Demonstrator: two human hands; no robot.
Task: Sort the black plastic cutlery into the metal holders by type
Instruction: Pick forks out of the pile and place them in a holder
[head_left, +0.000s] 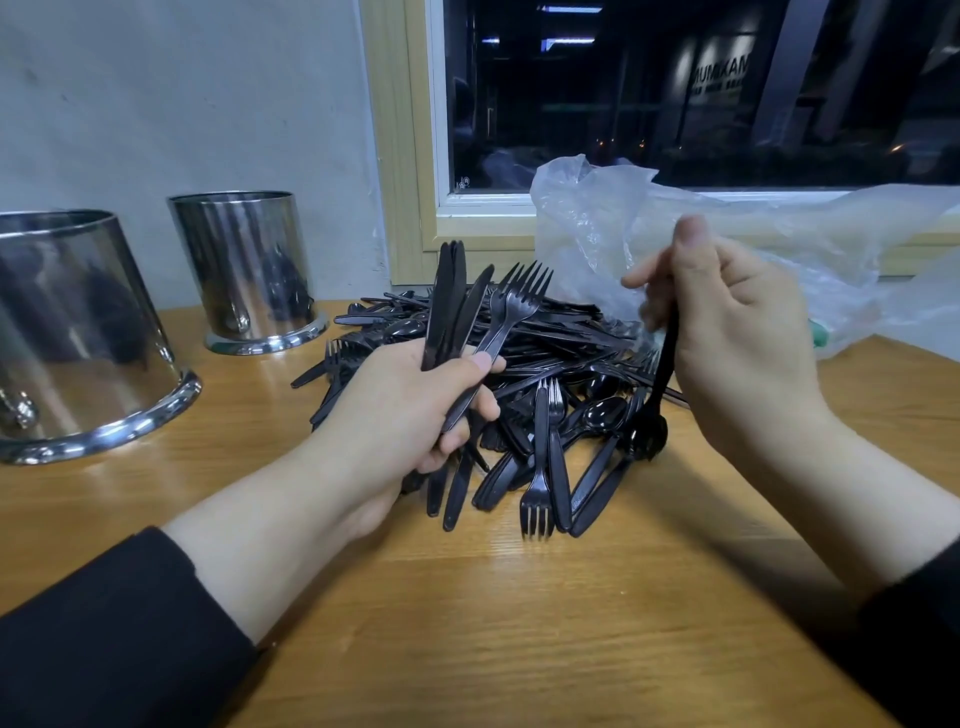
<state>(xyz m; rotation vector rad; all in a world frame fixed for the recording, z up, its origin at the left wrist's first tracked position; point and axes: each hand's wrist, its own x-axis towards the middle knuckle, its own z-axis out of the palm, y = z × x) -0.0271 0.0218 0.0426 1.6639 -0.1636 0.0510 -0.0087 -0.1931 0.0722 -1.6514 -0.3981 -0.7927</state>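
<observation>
2 metal holders, 1 plastic bag, 1 cutlery pile, pcs uncountable; 2 hands.

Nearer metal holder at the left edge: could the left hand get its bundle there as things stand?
Probably yes. The left hand grips knives and forks, and only bare table lies between it and the nearer metal holder. The holder's opening is not visible from this view.

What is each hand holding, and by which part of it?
The left hand grips a bunch of knives and forks by their handles, blades and tines up. The right hand pinches one fork by its handle end, head hanging down.
</observation>
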